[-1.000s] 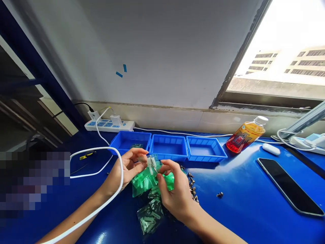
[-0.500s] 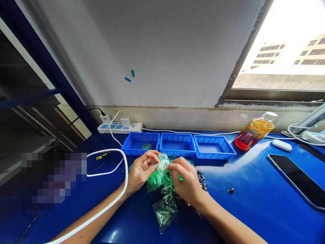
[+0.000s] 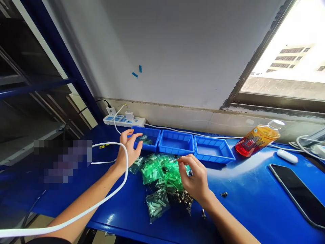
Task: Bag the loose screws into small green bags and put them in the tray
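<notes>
My left hand point(image 3: 130, 149) reaches over the near edge of the left blue bin point(image 3: 155, 139), its fingers spread with nothing in them. Small clear bags point(image 3: 145, 139) lie inside that bin. Over the right side of a pile of green and clear plastic bags point(image 3: 153, 169), my right hand point(image 3: 195, 176) is closed in a loose pinch; anything between its fingertips is hidden. Pale strip-like pieces show through the bags. One clear bag point(image 3: 157, 205) lies in front of the pile. Beside and partly under my right hand is a heap of small metal screw-like parts point(image 3: 186, 199).
Two more blue bins, the middle one point(image 3: 176, 151) and the right one point(image 3: 215, 158), stand in the row. Behind are a power strip point(image 3: 119, 121) and a bottle point(image 3: 259, 138). A phone point(image 3: 297, 193) lies right. A white cable point(image 3: 111, 197) crosses my left forearm.
My hands have moved apart, and the clear bag they held between them is no longer there. The left one has gone left to the left bin and opened; the view has shifted.
</notes>
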{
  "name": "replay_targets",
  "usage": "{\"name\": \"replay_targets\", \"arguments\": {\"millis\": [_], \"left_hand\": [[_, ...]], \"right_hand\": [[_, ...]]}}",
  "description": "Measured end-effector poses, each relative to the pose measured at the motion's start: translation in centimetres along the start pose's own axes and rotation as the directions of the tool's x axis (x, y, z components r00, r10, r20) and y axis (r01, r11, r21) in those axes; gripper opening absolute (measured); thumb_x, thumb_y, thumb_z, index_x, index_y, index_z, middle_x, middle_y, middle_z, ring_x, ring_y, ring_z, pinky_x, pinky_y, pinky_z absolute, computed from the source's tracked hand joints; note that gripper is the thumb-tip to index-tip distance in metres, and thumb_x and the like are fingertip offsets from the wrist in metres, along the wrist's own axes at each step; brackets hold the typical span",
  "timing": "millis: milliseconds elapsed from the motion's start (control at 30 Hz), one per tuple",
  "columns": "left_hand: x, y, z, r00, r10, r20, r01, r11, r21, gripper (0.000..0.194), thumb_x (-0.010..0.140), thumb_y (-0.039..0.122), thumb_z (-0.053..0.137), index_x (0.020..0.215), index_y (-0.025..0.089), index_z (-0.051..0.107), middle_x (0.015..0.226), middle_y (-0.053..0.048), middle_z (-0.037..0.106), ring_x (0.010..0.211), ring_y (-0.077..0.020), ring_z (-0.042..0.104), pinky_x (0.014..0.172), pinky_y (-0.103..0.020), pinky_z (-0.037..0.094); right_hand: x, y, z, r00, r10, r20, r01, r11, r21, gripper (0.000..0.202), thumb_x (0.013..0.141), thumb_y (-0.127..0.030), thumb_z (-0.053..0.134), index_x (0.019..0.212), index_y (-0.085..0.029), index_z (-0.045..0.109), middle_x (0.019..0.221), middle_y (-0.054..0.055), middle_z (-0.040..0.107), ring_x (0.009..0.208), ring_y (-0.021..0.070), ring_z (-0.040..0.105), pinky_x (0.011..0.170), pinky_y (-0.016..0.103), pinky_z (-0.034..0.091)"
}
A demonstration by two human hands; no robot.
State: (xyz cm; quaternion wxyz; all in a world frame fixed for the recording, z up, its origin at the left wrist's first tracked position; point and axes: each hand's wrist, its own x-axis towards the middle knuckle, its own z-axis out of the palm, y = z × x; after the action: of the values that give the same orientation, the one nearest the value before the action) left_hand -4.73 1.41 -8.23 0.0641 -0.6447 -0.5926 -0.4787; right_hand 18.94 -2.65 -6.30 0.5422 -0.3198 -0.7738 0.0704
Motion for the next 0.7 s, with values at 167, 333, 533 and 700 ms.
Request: {"name": "replay_targets", "arguments": {"millis": [167,333,533,700], "left_hand": [[-0.7,1.2,0.7,0.981,0.159,0.112,-0.169,0.981,0.092,0.023,0.085,0.027,0.047,0.097,0.018,0.065,0.104,-0.01,0.059,0.105,-0.0254,0.054,0.092,-0.042,0.044],[-0.5,2.3,0.9,0.906,0.19,0.377,-0.233,0.97,0.071,0.023,0.088,0.029,0.044,0.09,0.019,0.064,0.086,-0.005,0.069,0.087,-0.0211,0.062,0.088,-0.04,0.043],[-0.5,3.1,1.3,0.879,0.241,0.412,-0.31,0.945,0.108,0.037,0.086,0.031,0.046,0.118,0.015,0.056,0.112,-0.01,0.066,0.102,-0.0233,0.062,0.091,-0.041,0.045],[-0.8,3.1,2.0,0.863,0.291,0.412,-0.36,0.927,0.099,0.039,0.086,0.028,0.044,0.121,0.015,0.056,0.124,-0.01,0.06,0.11,-0.023,0.06,0.094,-0.042,0.045]], "right_hand": [[-0.2,0.5,0.2,0.993,0.057,0.099,-0.05,0.996,-0.075,0.014,0.083,-0.01,0.047,0.084,-0.02,0.057,0.072,0.003,0.06,0.066,0.0146,0.055,0.057,0.027,0.047],[1.3,2.4,-1.4,0.99,0.0,-0.144,-0.049,0.94,-0.339,0.009,0.084,-0.018,0.052,0.086,-0.018,0.06,0.081,0.008,0.063,0.084,0.0217,0.056,0.075,0.037,0.047],[1.7,5.6,-3.1,0.96,0.169,-0.223,-0.261,0.831,-0.492,0.028,0.086,-0.039,0.046,0.086,-0.018,0.065,0.093,0.01,0.067,0.105,0.0309,0.055,0.085,0.047,0.043],[0.5,5.9,-2.1,0.925,0.38,0.003,-0.326,0.796,-0.51,0.028,0.084,-0.038,0.046,0.088,-0.02,0.068,0.102,0.007,0.068,0.079,0.0227,0.065,0.068,0.035,0.048]]}}
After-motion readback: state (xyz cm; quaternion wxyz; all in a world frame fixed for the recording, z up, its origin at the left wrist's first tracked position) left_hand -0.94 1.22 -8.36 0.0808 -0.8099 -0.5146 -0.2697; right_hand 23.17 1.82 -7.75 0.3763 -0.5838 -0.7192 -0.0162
